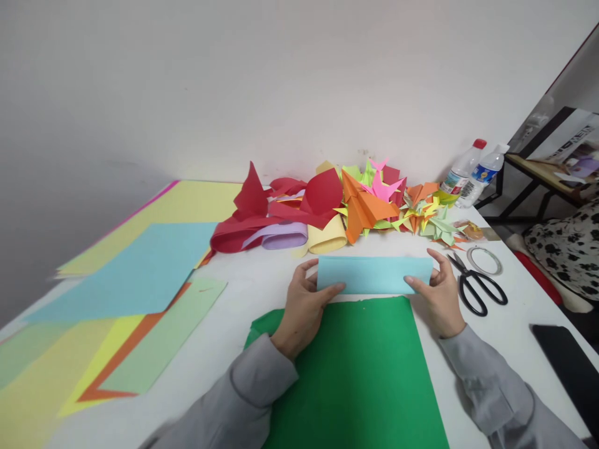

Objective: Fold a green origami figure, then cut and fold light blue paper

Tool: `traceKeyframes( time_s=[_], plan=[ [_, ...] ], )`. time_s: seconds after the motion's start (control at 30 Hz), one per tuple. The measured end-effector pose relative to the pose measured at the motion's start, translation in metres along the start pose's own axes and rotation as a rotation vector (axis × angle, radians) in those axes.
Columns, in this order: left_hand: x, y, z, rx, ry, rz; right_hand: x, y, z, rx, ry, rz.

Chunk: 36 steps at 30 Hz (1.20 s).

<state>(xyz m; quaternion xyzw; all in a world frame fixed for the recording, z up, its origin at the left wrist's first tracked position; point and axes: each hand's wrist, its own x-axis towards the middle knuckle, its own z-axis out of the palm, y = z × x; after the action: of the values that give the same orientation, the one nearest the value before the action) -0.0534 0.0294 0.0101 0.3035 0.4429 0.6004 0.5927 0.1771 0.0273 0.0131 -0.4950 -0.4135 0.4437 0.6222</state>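
A folded light blue paper strip point(374, 275) is held level between both hands, just beyond the top edge of a green sheet point(360, 374). My left hand point(304, 305) grips its left end, thumb on the near face and fingers behind. At the strip's right end, my right hand point(437, 296) pinches it the same way, with the index finger raised past the corner. The fingertips behind the paper are partly hidden. Black-handled scissors point(477, 284) lie just right of my right hand, beside a tape roll point(485, 260).
Coloured sheets point(126, 274) spread over the left side of the white table. Folded paper shapes point(365, 206) pile up along the wall. Two bottles point(472, 174) stand at the back right. A black phone-like slab point(568, 374) lies at the right edge, near a seated person's patterned clothing point(566, 249).
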Motion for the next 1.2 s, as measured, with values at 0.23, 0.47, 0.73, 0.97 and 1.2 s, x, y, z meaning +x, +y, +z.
traceKeyframes(
  time_s=[0.23,0.47,0.73,0.97,1.2],
  plan=[
    [0.001,-0.004,-0.002,0.015,-0.045,-0.065,0.000,-0.001,-0.002,-0.132,-0.013,-0.021],
    [0.004,-0.003,-0.003,0.050,0.023,-0.041,0.000,0.004,-0.005,-0.174,-0.013,-0.024],
    [0.003,-0.003,-0.003,0.076,0.035,-0.039,0.002,0.009,-0.008,-0.193,0.000,0.000],
    [0.004,-0.003,-0.003,0.054,0.048,-0.061,0.001,0.005,-0.006,-0.151,-0.003,0.030],
    [0.004,-0.004,-0.004,0.059,0.046,-0.054,0.001,0.002,-0.003,-0.142,0.000,0.051]
  ],
)
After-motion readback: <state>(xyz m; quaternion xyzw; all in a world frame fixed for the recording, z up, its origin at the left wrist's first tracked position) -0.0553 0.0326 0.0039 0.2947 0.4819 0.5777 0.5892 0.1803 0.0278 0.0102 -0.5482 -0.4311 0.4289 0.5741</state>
